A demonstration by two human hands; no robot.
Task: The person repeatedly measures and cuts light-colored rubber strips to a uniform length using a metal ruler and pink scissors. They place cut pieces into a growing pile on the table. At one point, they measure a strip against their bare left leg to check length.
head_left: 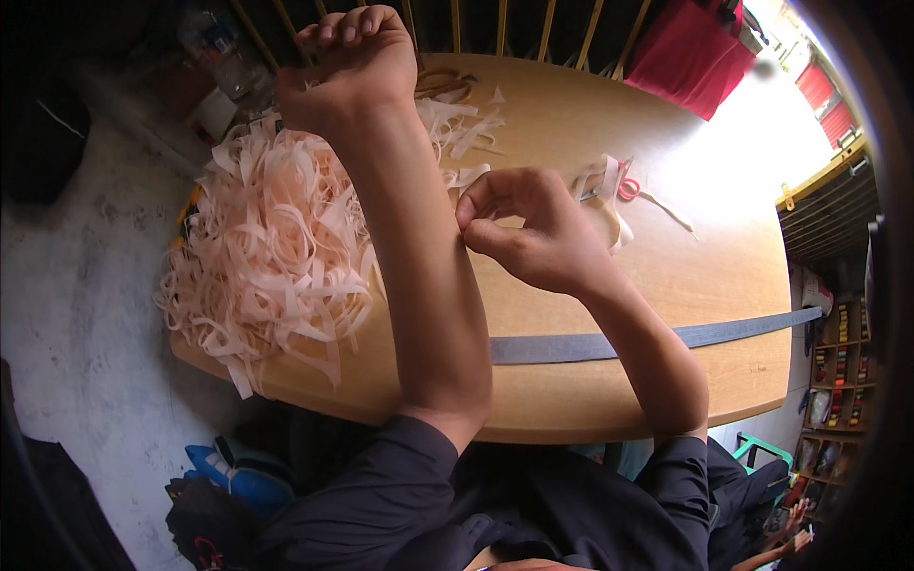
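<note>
My left hand [354, 67] is raised at the far side of the table, above the pile, its fingers loosely curled and apart with nothing seen in them. Thumb and forefinger of my right hand [533, 226] are pinched together against the side of my left forearm; anything between them is too small to make out. A large tangled heap of pale pink fabric strips [276, 238] lies on the left of the table, left of my left forearm. Beyond my right hand are scissors with pink-red handles [628, 188], beside a few pale strips [602, 205].
A long metal ruler [743, 328] lies across the wooden table [571, 400], passing under my right forearm. A red bag [687, 57] hangs at the far right by metal bars. Shelves with coloured thread spools [840, 371] and another person's hands [790, 538] are at right.
</note>
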